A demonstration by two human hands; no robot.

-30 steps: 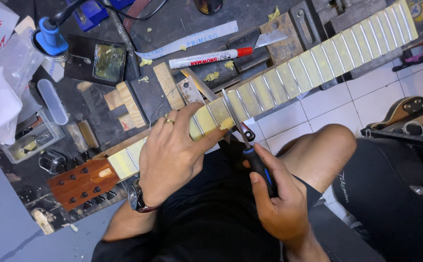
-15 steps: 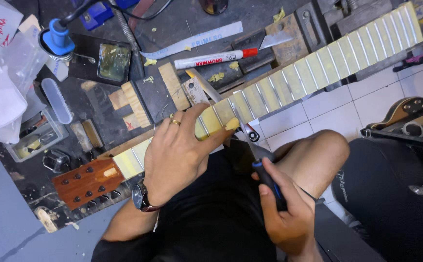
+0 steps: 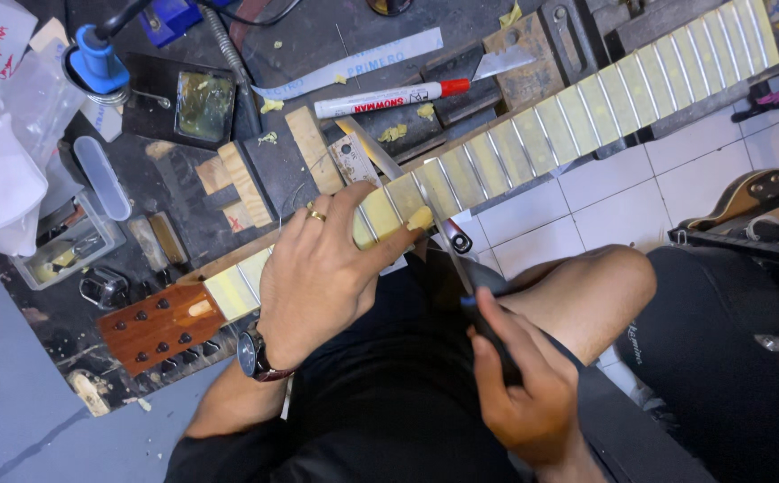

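While pressing down, left hand [image 3: 318,277] fingers [image 3: 389,243] spread flat over the guitar neck [image 3: 497,152], pinning it across the lap and cluttered bench [image 3: 282,170]; right hand [image 3: 519,398] closed around the dark-handled pliers [image 3: 474,300], jaws at a fret edge. Best kept steady, nipping squarely. Pale yellow masking tape between shiny metal frets; reddish glossy wooden headstock [image 3: 157,326]; white marker [image 3: 389,98] beyond.

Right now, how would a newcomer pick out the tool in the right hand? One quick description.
Find the long guitar neck covered in pale yellow tape, running diagonally across the dark workbench. The left hand presses it down near the brown headstock. Just beside that hand, the right hand holds dark-handled pliers, the only tool raised off the bench.
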